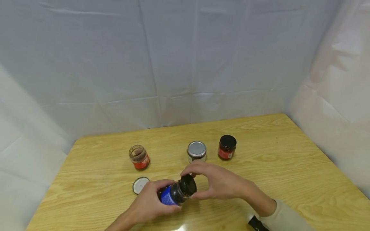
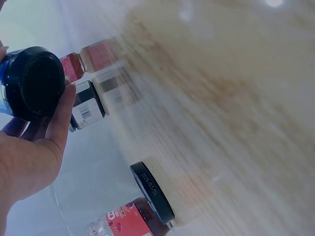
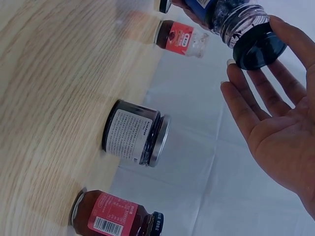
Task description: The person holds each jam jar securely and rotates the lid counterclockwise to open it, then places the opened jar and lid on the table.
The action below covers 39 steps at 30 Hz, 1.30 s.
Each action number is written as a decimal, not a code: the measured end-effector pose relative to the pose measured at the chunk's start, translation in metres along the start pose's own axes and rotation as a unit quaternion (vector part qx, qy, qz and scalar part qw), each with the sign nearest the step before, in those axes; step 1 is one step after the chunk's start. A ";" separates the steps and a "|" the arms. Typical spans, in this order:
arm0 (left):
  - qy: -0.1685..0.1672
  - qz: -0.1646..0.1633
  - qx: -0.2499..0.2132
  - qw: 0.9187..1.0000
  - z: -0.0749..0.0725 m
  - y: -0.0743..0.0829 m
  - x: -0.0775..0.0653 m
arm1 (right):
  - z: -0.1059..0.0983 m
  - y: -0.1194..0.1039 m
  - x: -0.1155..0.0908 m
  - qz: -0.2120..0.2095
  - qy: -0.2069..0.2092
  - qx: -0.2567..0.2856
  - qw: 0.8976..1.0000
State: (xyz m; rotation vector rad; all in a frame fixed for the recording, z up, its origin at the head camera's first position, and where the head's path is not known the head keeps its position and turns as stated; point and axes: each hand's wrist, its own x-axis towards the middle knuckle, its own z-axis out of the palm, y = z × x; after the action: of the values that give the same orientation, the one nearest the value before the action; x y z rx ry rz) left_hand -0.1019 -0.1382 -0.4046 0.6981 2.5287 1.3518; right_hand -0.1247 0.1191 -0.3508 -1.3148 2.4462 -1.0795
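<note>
My left hand (image 1: 147,202) grips a glass jar with a blue label (image 1: 168,195), tilted with its mouth toward the right, above the table. At the mouth, my right hand (image 1: 222,182) pinches the jar's black lid (image 1: 189,185) between thumb and fingertips. The lid sits askew, and screw threads on the clear glass neck (image 3: 241,22) show beside it in the right wrist view. Dark contents are visible through the glass. From the left wrist view, the jar's dark base (image 2: 43,83) faces the camera.
An open jar with a red label (image 1: 141,163) stands at the left. Near it a loose lid (image 1: 140,185) lies white side up, close to the left hand. Behind the hands stand a silver-lidded jar (image 1: 197,149) and a black-lidded jar (image 1: 227,146) on the wooden table (image 1: 289,179).
</note>
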 end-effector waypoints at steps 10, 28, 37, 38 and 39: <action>0.022 -0.027 -0.003 0.999 -0.002 0.003 0.002 | -0.002 0.001 -0.001 0.020 0.046 0.003 0.999; 0.117 -0.088 -0.041 0.988 -0.007 0.004 0.012 | 0.000 0.004 -0.005 0.049 0.067 0.012 0.996; 0.147 -0.108 -0.033 0.983 -0.011 -0.001 0.020 | 0.002 0.007 -0.004 0.049 0.063 0.016 0.997; 0.148 -0.105 -0.027 0.983 -0.011 -0.002 0.022 | 0.002 0.007 -0.004 0.049 0.062 0.016 0.997; 0.148 -0.101 -0.022 0.984 -0.012 -0.003 0.023 | 0.003 0.007 -0.004 0.048 0.062 0.017 0.997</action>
State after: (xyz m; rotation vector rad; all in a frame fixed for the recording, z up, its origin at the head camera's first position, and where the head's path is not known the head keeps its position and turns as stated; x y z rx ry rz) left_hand -0.1276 -0.1368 -0.3987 0.2353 2.6915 1.5305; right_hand -0.1262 0.1234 -0.3584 -1.1385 2.5368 -1.2057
